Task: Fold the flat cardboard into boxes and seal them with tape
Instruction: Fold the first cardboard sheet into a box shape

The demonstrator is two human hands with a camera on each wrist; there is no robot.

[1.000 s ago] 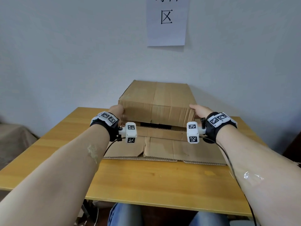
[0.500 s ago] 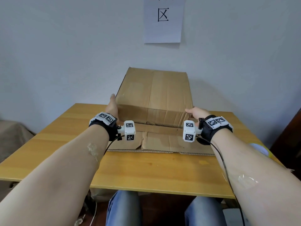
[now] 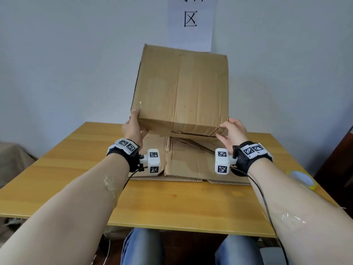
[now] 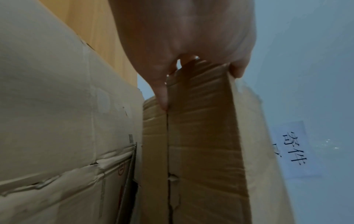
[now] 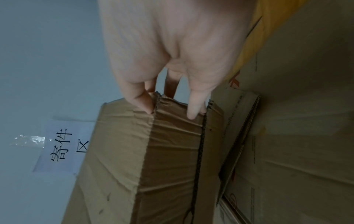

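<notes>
A wooden table [image 3: 86, 180] fills the frame's middle, with flat cardboard [image 3: 191, 165] lying at its centre and a tape roll [image 3: 300, 177] at its right edge.

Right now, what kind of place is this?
Probably a parcel packing spot: a paper sign on the wall, flat cardboard on a wooden table, a tape roll, and a cardboard box being lifted.

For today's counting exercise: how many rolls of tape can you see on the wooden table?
1. The pale roll of tape lies near the right edge of the wooden table, beside the person's right forearm. More could be hidden behind the raised brown cardboard box.
</notes>
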